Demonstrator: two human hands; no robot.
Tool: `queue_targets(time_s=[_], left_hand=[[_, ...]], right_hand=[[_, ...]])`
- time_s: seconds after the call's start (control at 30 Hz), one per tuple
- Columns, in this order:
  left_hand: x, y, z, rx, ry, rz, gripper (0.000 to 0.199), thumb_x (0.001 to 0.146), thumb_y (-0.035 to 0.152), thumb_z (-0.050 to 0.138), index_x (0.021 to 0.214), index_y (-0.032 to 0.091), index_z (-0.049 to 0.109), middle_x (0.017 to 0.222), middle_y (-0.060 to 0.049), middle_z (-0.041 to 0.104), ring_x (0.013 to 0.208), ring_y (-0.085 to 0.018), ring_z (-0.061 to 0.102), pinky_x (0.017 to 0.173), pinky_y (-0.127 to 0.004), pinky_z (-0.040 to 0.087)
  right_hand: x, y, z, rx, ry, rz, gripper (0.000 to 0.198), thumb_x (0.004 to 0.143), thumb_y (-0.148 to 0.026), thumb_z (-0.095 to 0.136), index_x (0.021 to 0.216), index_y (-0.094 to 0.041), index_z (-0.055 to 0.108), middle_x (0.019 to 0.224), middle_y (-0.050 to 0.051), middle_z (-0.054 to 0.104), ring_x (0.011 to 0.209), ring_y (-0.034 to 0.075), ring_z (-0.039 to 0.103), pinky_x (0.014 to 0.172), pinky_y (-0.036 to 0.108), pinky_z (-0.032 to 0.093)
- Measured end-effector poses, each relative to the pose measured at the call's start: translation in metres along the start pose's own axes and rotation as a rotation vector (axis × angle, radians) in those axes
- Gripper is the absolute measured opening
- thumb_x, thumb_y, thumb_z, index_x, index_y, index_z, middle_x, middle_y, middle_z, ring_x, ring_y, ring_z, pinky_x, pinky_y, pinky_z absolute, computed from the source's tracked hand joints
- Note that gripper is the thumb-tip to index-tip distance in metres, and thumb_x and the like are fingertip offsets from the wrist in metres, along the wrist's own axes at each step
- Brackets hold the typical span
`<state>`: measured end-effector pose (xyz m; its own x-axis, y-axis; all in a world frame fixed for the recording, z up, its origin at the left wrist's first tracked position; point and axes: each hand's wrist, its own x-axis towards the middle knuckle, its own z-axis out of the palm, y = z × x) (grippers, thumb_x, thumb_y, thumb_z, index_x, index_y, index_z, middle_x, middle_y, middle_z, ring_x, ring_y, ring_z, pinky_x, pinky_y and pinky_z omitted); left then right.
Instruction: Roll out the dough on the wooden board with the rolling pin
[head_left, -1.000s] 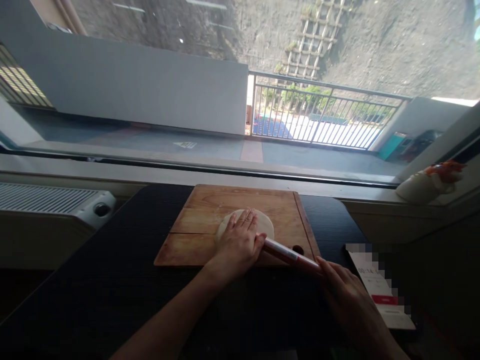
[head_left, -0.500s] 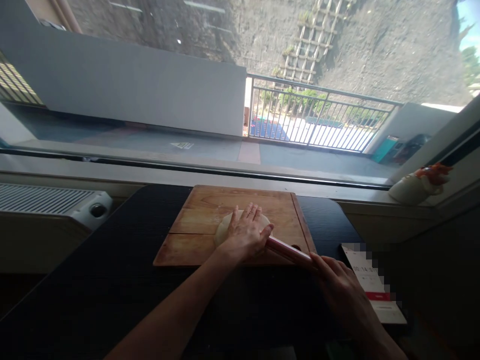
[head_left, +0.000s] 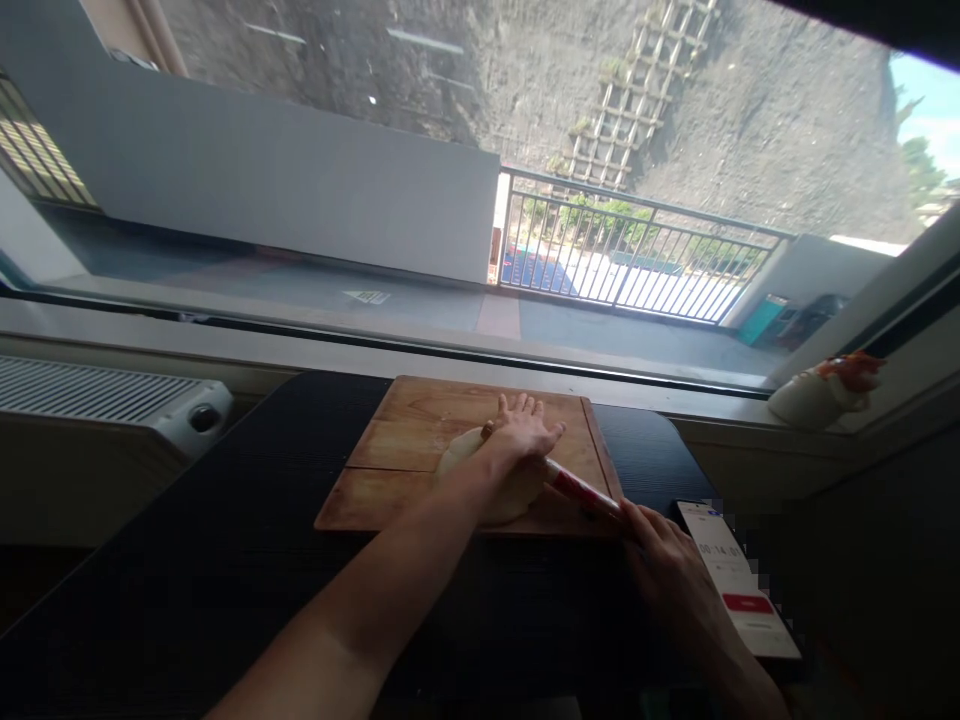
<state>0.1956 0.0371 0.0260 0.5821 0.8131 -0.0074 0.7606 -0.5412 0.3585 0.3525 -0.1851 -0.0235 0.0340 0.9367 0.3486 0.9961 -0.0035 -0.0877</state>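
A pale round of dough (head_left: 517, 501) lies flattened on a wooden board (head_left: 379, 500), partly covered by my left forearm. Across the dough runs a rolling pin (head_left: 583, 492) with a red section. My left hand (head_left: 523, 430) rests palm down on the pin over the dough, its fingers spread and stretched away from me. A brown tip of the pin shows just left of that palm. Around the near end of the pin, past the board's right edge, the fingers of my right hand (head_left: 660, 545) are closed.
The board lies on a black table (head_left: 247, 540). To the right of my right hand is a phone (head_left: 739, 570) showing a timer. A white radiator (head_left: 112, 390) stands at the left. On the windowsill sits a pale pot (head_left: 806, 400) with something orange on top.
My left hand has moved forward and a little right over the dough, along with the pin. The pin has turned, showing its red section. The view has shifted slightly.
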Motion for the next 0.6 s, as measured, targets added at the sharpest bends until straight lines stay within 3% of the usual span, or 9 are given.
queue_targets(time_s=[0.13, 0.23, 0.33, 0.43, 0.6], left_hand=[[-0.058, -0.013, 0.006, 0.040, 0.054, 0.050, 0.070, 0.087, 0.060, 0.019, 0.141, 0.016, 0.031, 0.151, -0.007, 0.021, 0.141, -0.024, 0.003, 0.111, -0.052, -0.007], [-0.109, -0.026, 0.015, 0.113, 0.199, 0.091, 0.066, 0.091, 0.055, 0.015, 0.142, 0.015, 0.027, 0.150, -0.007, 0.023, 0.141, -0.020, 0.008, 0.113, -0.047, -0.004], [-0.129, -0.032, 0.020, 0.156, 0.275, 0.111, 0.062, 0.091, 0.053, 0.020, 0.143, 0.018, 0.026, 0.151, -0.004, 0.022, 0.140, -0.021, 0.010, 0.114, -0.047, -0.002], [-0.103, -0.028, 0.018, 0.154, 0.253, 0.079, 0.063, 0.091, 0.052, 0.019, 0.141, 0.015, 0.029, 0.150, -0.007, 0.024, 0.140, -0.022, 0.011, 0.114, -0.048, -0.003], [-0.015, -0.009, 0.005, 0.102, 0.133, 0.040, 0.068, 0.091, 0.053, 0.020, 0.137, 0.005, 0.036, 0.146, -0.016, 0.029, 0.138, -0.029, 0.018, 0.112, -0.048, 0.005]], right_hand=[[-0.009, -0.004, -0.004, 0.033, -0.009, -0.046, 0.047, 0.088, -0.022, 0.041, 0.135, -0.023, 0.037, 0.118, 0.008, 0.058, 0.105, 0.024, 0.056, 0.085, 0.039, 0.046], [-0.014, -0.008, -0.007, 0.052, -0.038, -0.061, 0.048, 0.088, -0.021, 0.042, 0.136, -0.026, 0.036, 0.120, 0.006, 0.057, 0.106, 0.024, 0.055, 0.086, 0.039, 0.046], [-0.013, -0.011, -0.009, 0.065, -0.047, -0.083, 0.048, 0.089, -0.023, 0.043, 0.136, -0.028, 0.036, 0.120, 0.006, 0.057, 0.107, 0.024, 0.054, 0.087, 0.039, 0.045], [-0.004, -0.013, -0.009, 0.066, -0.045, -0.084, 0.046, 0.090, -0.023, 0.042, 0.136, -0.025, 0.036, 0.122, 0.007, 0.056, 0.108, 0.024, 0.053, 0.090, 0.040, 0.043], [0.016, -0.013, -0.005, 0.033, -0.038, -0.052, 0.041, 0.090, -0.021, 0.041, 0.130, -0.021, 0.042, 0.116, 0.008, 0.059, 0.100, 0.023, 0.057, 0.085, 0.039, 0.045]])
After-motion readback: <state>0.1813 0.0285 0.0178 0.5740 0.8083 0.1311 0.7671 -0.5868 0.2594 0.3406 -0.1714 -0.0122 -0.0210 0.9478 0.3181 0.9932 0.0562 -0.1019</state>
